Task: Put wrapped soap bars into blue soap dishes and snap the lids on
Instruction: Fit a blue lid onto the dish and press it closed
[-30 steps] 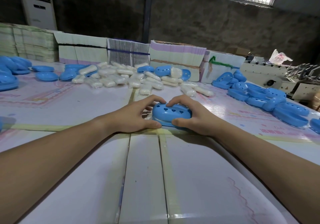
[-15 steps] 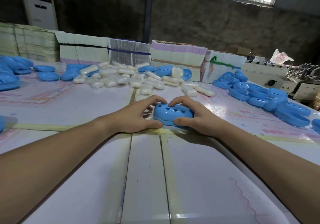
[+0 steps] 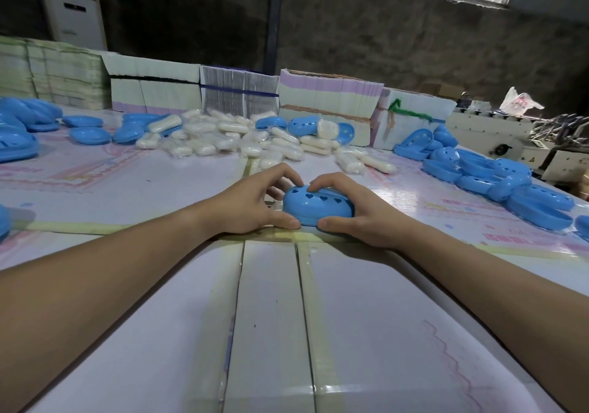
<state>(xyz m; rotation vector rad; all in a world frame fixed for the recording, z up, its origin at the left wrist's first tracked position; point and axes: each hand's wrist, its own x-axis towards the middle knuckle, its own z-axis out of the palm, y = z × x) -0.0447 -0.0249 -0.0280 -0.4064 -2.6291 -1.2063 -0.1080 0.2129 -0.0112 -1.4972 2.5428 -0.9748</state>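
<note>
A blue soap dish (image 3: 315,206) with heart-shaped holes in its lid sits on the table in the middle of the view. My left hand (image 3: 255,203) grips its left end, thumb at the near rim and fingers curled over the far side. My right hand (image 3: 353,208) grips the right end the same way. The fingertips of both hands nearly meet on top of the lid. What is inside the dish is hidden. A heap of wrapped white soap bars (image 3: 255,141) lies behind it.
Loose blue dish halves and lids lie at the right (image 3: 497,176) and far left (image 3: 19,132). Stacks of flat cartons (image 3: 328,100) line the back of the table (image 3: 271,317). A white air conditioner (image 3: 75,7) stands at the back left wall.
Both hands' fingers have crept up over the lid toward each other. The dish has stayed in about the same spot.
</note>
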